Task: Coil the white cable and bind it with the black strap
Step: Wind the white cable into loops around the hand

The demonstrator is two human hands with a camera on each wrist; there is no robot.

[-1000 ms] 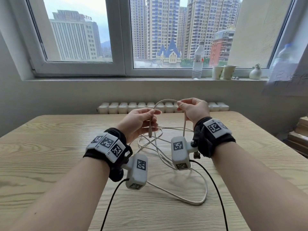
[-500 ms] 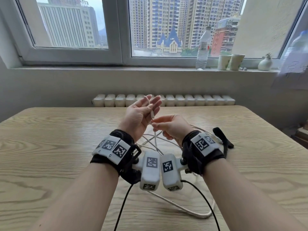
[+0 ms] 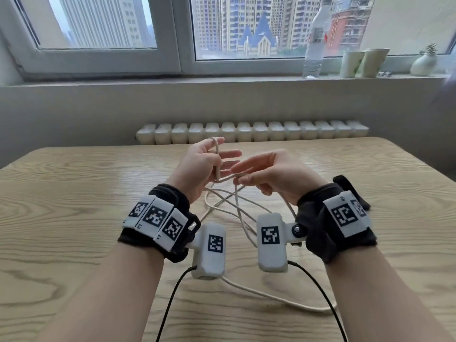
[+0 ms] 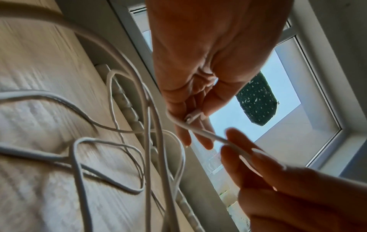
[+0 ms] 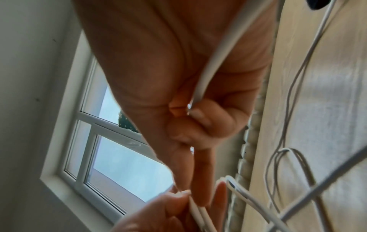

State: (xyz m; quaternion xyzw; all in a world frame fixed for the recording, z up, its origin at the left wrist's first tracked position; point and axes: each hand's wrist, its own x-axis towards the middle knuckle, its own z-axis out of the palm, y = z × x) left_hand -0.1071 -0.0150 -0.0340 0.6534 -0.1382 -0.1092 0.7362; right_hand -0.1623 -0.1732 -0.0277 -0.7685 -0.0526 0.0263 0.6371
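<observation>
Since a moment ago our hands have parted: left hand point(image 3: 204, 166) holds a first loop of cable point(image 3: 229, 201), right hand point(image 3: 269, 176) pinches, seemingly, the next length. Strap point(image 3: 350, 191) lies untouched behind our right wrist.

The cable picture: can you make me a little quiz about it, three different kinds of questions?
1. True or false: the black strap is already wrapped around the white cable.
2. Which hand has a loop of cable over its fingers? A left hand, B right hand.
3. Fill in: most of the cable lies loose on the ____.

Key: 1 false, the strap lies on the table. 2 A. 3 table.
</observation>
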